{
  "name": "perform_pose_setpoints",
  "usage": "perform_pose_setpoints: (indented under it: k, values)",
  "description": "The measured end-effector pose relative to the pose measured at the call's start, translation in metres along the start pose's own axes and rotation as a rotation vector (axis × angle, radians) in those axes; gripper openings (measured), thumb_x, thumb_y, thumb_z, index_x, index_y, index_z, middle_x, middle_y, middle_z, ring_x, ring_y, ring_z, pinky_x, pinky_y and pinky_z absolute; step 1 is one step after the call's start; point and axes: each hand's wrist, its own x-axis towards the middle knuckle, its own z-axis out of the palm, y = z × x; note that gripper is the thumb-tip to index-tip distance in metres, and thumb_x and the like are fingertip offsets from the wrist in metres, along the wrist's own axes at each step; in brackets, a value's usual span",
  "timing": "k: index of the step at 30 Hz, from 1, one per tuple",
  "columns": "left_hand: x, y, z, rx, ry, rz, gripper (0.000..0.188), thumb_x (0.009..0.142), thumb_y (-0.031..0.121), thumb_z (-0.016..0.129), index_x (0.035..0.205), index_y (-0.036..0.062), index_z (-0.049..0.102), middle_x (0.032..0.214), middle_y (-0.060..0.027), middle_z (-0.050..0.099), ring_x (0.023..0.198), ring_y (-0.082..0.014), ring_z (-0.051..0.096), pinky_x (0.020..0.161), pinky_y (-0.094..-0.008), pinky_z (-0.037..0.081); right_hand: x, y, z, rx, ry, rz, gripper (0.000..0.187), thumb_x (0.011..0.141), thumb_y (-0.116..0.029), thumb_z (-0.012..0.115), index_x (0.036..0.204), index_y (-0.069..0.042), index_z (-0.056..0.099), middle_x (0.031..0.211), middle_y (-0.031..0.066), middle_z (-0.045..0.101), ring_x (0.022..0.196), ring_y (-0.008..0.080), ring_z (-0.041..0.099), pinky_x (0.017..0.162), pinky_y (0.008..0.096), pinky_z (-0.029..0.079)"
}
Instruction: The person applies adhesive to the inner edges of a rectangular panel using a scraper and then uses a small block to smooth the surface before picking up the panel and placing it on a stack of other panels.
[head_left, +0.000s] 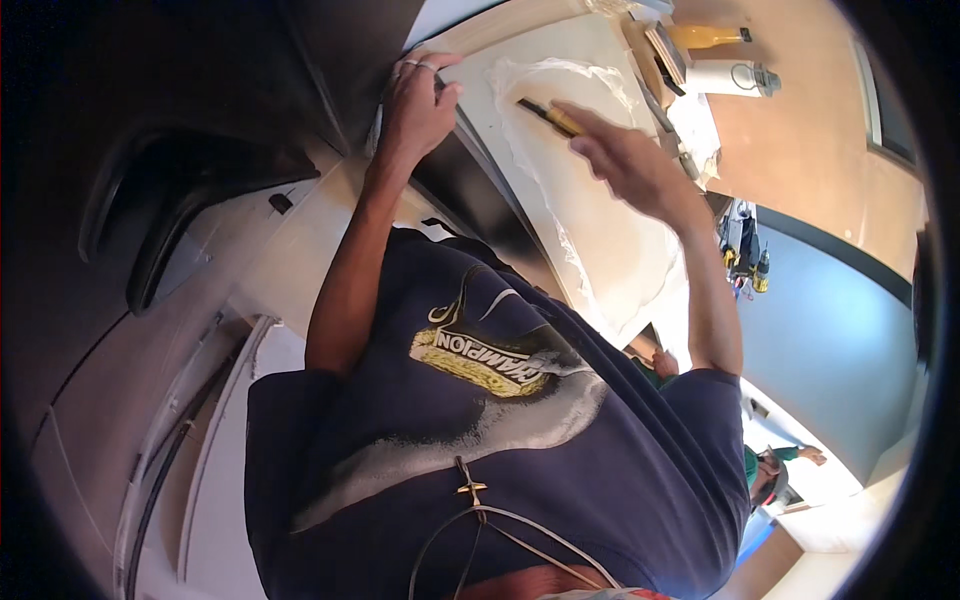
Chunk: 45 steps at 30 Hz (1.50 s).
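In front of me lies a pale flat panel (555, 150), with a ragged whitish band, perhaps glue or thin film, running around near its edges. My right hand (630, 165) is closed around a slim yellow-and-black hand tool (550, 116). Its dark tip points left, over the panel; I cannot make out the exact kind of tool or whether it touches the surface. At the panel's far left corner is my left hand (418, 108), a ring on one finger. Its fingers curl over the edge and the thumb stands lower down, beside that edge.
Right of the panel, a wooden surface (800, 130) carries a white bottle (728, 78) and an amber bottle (705, 37). Power tools (745, 255) stand farther right. A co-worker's arm in a green sleeve (790, 453) shows at lower right. A large dark object (190, 190) fills the left side.
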Motion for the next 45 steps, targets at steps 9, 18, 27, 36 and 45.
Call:
perform_pose_setpoints:
  k: [9, 18, 27, 36, 45]
  values:
    - [0.0, 0.003, -0.004, -0.006, -0.024, -0.019, 0.036, 0.087, 0.014, 0.071, 0.123, 0.0063, 0.066, 0.122, -0.0185, 0.065, 0.12, -0.0384, 0.056, 0.105, -0.0453, 0.044, 0.003, -0.021, 0.042, -0.134, 0.085, -0.002, 0.047, 0.108, -0.026, 0.05, 0.154, -0.024, 0.044, 0.091, 0.0223, 0.072, 0.081, 0.0446, 0.067, 0.074, 0.0547, 0.051]
    - [-0.001, -0.002, 0.0, -0.012, -0.026, 0.003, 0.037, 0.09, 0.015, 0.07, 0.126, 0.0077, 0.064, 0.127, -0.0157, 0.063, 0.12, -0.0357, 0.056, 0.107, -0.0443, 0.041, 0.011, -0.016, 0.039, -0.211, 0.056, -0.025, 0.044, 0.106, -0.025, 0.051, 0.15, -0.023, 0.049, 0.082, 0.0219, 0.071, 0.075, 0.0429, 0.069, 0.069, 0.054, 0.054]
    - [-0.002, -0.004, 0.001, -0.036, -0.018, -0.002, 0.037, 0.09, 0.014, 0.069, 0.126, 0.0071, 0.064, 0.128, -0.0157, 0.063, 0.121, -0.0361, 0.055, 0.108, -0.0446, 0.04, 0.013, -0.023, 0.031, -0.205, 0.069, -0.051, 0.045, 0.106, -0.022, 0.053, 0.15, -0.024, 0.049, 0.08, 0.0226, 0.07, 0.071, 0.0437, 0.067, 0.068, 0.0551, 0.05]
    - [-0.003, -0.007, 0.002, -0.047, -0.01, 0.0, 0.037, 0.09, 0.013, 0.07, 0.126, 0.0072, 0.064, 0.129, -0.0161, 0.062, 0.122, -0.0357, 0.054, 0.109, -0.0441, 0.04, 0.017, -0.019, 0.034, -0.218, 0.025, -0.04, 0.046, 0.106, -0.022, 0.053, 0.151, -0.025, 0.047, 0.078, 0.0218, 0.07, 0.071, 0.0436, 0.067, 0.067, 0.055, 0.051]
    - [-0.003, -0.005, 0.002, -0.033, -0.003, 0.013, 0.037, 0.09, 0.013, 0.07, 0.126, 0.0068, 0.064, 0.127, -0.0163, 0.063, 0.121, -0.0357, 0.055, 0.108, -0.0442, 0.04, 0.017, -0.024, 0.034, -0.261, 0.011, -0.06, 0.047, 0.105, -0.02, 0.053, 0.151, -0.024, 0.046, 0.078, 0.0225, 0.07, 0.071, 0.0435, 0.068, 0.065, 0.0552, 0.051]
